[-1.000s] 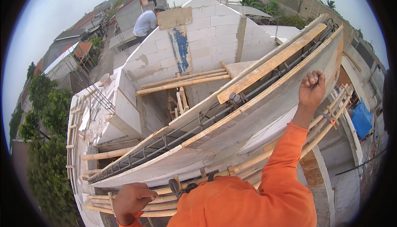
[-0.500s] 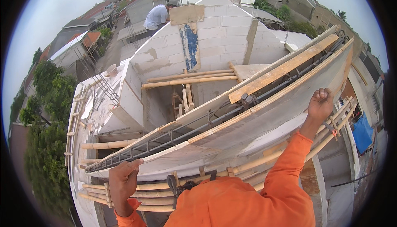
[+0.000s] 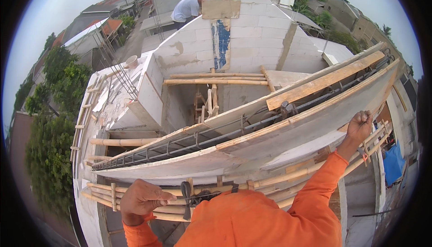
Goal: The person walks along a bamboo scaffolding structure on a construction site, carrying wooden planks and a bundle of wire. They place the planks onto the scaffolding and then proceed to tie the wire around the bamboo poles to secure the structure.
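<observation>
My left hand (image 3: 140,200) is low at the left, in front of the bamboo poles, its thumb and fingers pinched together. From its fingertips a thin strand (image 3: 198,197), wire or string, runs right across my body. At the right, my right hand (image 3: 359,126) is raised with fingers closed beside the outer face of a long formwork board (image 3: 288,139); what it grips is too small to make out. Behind that board lies a steel rebar cage (image 3: 198,146) in a narrow trough. A dark lump (image 3: 288,109), perhaps a tool head, rests by the rebar.
A loose plank (image 3: 326,80) lies along the trough. Bamboo poles (image 3: 288,176) cross below the formwork, over a drop. Beyond stands a white block wall (image 3: 252,31); a person in a pale shirt (image 3: 185,9) bends behind it. Vertical rebar (image 3: 119,74) sticks up at left.
My left hand has come down from the formwork's top edge to a pinch nearer my body. My right hand has shifted slightly right and lower in view. The whole view has turned a little.
</observation>
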Available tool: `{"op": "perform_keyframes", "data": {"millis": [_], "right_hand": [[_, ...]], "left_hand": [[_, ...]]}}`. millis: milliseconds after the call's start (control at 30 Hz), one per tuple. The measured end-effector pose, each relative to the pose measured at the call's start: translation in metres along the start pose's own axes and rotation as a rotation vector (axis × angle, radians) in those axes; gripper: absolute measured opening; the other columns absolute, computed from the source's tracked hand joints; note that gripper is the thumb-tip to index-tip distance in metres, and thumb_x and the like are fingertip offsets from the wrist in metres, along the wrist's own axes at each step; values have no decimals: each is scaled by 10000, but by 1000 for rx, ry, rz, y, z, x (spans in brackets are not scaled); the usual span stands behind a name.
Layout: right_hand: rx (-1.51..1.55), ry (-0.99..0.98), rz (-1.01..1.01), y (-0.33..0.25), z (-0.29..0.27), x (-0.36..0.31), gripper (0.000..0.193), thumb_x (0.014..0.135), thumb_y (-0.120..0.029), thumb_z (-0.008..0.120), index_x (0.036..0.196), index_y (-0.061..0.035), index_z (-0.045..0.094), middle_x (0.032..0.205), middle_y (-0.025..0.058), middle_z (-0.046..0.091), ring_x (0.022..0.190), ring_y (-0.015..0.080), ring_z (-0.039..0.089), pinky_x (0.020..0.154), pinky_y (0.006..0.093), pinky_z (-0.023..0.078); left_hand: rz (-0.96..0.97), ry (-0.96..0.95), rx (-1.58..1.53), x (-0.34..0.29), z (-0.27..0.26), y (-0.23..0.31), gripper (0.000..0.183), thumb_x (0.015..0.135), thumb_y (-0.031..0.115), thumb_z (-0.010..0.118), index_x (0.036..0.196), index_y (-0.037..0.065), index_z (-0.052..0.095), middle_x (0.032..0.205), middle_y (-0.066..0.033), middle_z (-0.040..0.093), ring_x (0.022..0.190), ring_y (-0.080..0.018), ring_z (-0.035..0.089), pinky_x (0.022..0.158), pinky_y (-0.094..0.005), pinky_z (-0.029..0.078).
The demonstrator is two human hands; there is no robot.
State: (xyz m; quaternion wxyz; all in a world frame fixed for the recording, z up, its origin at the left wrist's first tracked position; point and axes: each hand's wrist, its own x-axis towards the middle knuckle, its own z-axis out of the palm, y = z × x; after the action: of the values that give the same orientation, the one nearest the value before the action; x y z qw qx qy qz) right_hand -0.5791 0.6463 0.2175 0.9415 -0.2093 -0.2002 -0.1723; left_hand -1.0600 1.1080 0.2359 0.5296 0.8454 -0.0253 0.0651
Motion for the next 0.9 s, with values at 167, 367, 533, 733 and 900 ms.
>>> {"op": "perform_keyframes", "data": {"millis": [167, 367, 533, 733, 900], "right_hand": [[-72, 4, -1, -10, 9, 0, 228, 1002, -149, 381, 950, 34, 507, 696, 33, 455, 565, 114, 446, 475, 241, 386], [-1, 92, 98, 24, 33, -10, 296, 1012, -224, 351, 1063, 32, 491, 675, 33, 442, 588, 142, 456, 498, 257, 397], [-31, 84, 168, 35, 59, -48, 349, 1016, -301, 323, 1117, -6, 480, 689, 29, 461, 617, 148, 474, 534, 294, 420], [13, 198, 308, 74, 113, -142, 405, 1004, -419, 297, 1038, -90, 531, 659, 6, 465, 571, 152, 466, 514, 312, 415], [20, 190, 420, 80, 115, -176, 488, 1001, -459, 257, 784, -136, 552, 563, -16, 344, 440, 113, 325, 379, 253, 308]], "left_hand": [[-151, 86, 172, 13, 11, -36, 155, 801, 56, 670, 949, 61, 716, 684, -80, 660, 580, -177, 615, 573, -263, 477], [-195, 202, 126, 19, 33, -65, 178, 814, 75, 677, 986, 51, 711, 632, -98, 616, 519, -150, 524, 519, -264, 425], [-230, 174, 80, 41, 53, -64, 175, 772, -2, 652, 935, 17, 712, 708, -101, 665, 609, -126, 579, 578, -248, 451], [-115, 150, 193, 81, 104, -63, 196, 788, 33, 665, 979, 53, 706, 720, -117, 659, 580, -198, 604, 557, -277, 466], [-37, 60, 268, 94, 123, -69, 202, 791, 58, 663, 988, 82, 703, 826, -118, 690, 672, -252, 661, 601, -291, 509]]}}
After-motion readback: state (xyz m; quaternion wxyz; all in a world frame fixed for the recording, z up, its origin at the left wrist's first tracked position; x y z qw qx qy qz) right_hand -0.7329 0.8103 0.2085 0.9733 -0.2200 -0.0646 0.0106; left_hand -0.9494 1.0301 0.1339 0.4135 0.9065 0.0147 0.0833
